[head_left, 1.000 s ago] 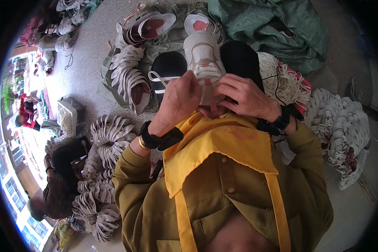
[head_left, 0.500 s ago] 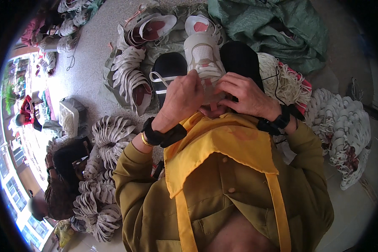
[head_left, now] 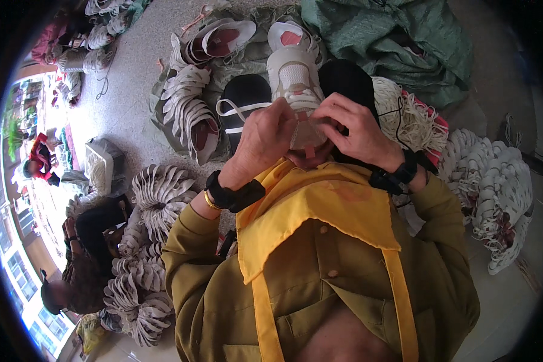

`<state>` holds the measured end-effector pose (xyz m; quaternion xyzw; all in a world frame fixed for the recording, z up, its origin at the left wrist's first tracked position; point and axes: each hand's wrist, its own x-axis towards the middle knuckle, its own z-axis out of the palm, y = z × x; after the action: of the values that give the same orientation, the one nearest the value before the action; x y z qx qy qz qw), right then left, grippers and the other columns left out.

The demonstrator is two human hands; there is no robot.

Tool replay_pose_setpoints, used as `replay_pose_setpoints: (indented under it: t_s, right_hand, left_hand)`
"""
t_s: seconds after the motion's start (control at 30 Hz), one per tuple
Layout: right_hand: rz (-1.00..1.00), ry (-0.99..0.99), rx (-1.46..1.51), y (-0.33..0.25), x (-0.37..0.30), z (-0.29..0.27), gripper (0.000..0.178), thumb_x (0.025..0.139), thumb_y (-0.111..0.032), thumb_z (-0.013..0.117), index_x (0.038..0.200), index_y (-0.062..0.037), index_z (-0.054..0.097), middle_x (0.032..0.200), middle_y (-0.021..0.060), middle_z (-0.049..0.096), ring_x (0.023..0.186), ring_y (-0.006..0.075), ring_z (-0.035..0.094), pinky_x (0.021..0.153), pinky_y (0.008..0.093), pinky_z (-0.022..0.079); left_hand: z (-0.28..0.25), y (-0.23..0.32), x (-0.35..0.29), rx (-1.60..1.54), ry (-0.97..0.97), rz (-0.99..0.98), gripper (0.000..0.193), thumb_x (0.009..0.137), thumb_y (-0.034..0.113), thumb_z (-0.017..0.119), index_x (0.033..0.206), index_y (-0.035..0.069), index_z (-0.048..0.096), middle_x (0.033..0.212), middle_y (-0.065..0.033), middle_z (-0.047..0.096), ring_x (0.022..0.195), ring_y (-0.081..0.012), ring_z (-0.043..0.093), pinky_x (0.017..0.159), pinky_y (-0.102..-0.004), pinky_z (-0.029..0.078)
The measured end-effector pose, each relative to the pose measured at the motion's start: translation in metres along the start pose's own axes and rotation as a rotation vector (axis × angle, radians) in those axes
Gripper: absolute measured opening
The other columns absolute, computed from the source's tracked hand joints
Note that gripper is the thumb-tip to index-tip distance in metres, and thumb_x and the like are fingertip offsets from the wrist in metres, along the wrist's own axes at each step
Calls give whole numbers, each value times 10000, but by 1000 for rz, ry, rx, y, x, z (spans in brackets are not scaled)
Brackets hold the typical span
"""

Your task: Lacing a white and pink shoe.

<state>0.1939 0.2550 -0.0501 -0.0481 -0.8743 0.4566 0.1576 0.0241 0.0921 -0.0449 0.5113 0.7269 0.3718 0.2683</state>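
A white shoe upper (head_left: 295,73) with pink lining lies lengthwise between my knees, partly laced across its front. A loose loop of white shoelace (head_left: 241,108) stands out over my left knee and runs to my left hand. My left hand (head_left: 264,130) is closed in a pinch on the shoelace at the left side of the shoe's opening. Opposite it, my right hand (head_left: 359,128) bends over the right edge of the opening, thumb and fingers pressed together. What its fingertips hold is too small to make out. Both hands partly cover the eyelet rows.
Curved stacks of white shoe uppers (head_left: 190,108) lie on green sheeting at the left. A bundle of white laces (head_left: 398,111) sits beside my right knee. More tied uppers (head_left: 489,187) lie right. Green sacking (head_left: 392,48) is at the far side. Another person (head_left: 81,271) sits at left.
Both hands have drawn slightly apart at the fingertips, uncovering more of the shoe's opening and pink strip. The lace loop by my left hand has changed shape a little.
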Motion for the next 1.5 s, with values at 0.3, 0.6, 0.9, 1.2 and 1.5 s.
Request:
replay_pose_setpoints:
  t_s: [0.3, 0.6, 0.9, 1.2, 1.5]
  right_hand:
    - [107, 99, -80, -1, 6, 13, 133, 855, 5, 702, 985, -6, 677, 952, 123, 628, 823, 331, 677, 711, 388, 557]
    - [165, 67, -22, 4, 12, 12, 136, 853, 23, 720, 972, 7, 657, 900, 114, 611, 770, 258, 675, 666, 343, 541]
    - [108, 7, 25, 5, 17, -2, 103, 867, 30, 696, 927, 14, 614, 869, 104, 614, 734, 226, 675, 643, 315, 536]
    - [406, 273, 826, 32, -9, -81, 117, 1060, -103, 525, 1014, -16, 588, 1169, 198, 696, 880, 157, 726, 763, 262, 616]
    - [253, 535, 1120, 92, -56, -148, 138, 1042, -48, 544, 1143, 4, 621, 1225, 250, 668, 1002, 211, 711, 894, 298, 604]
  left_hand:
    - [10, 0, 2, 132, 51, -33, 81, 899, 34, 602, 967, -4, 580, 805, -192, 687, 787, -396, 695, 675, -441, 531]
    - [13, 3, 4, 162, 103, -58, 100, 897, 72, 654, 900, -9, 596, 756, -198, 680, 722, -389, 700, 624, -429, 526]
    - [-4, 2, 4, 40, 47, -46, 121, 881, 67, 700, 916, -10, 613, 787, -115, 661, 769, -216, 687, 700, -337, 531]
    - [-51, -8, -1, -42, 34, -76, 37, 873, 19, 631, 908, 22, 621, 802, -88, 657, 780, -213, 652, 725, -333, 498]
    - [-63, 2, 6, -323, -58, -66, 57, 911, 18, 644, 950, 4, 606, 853, -28, 659, 874, -104, 643, 835, -285, 495]
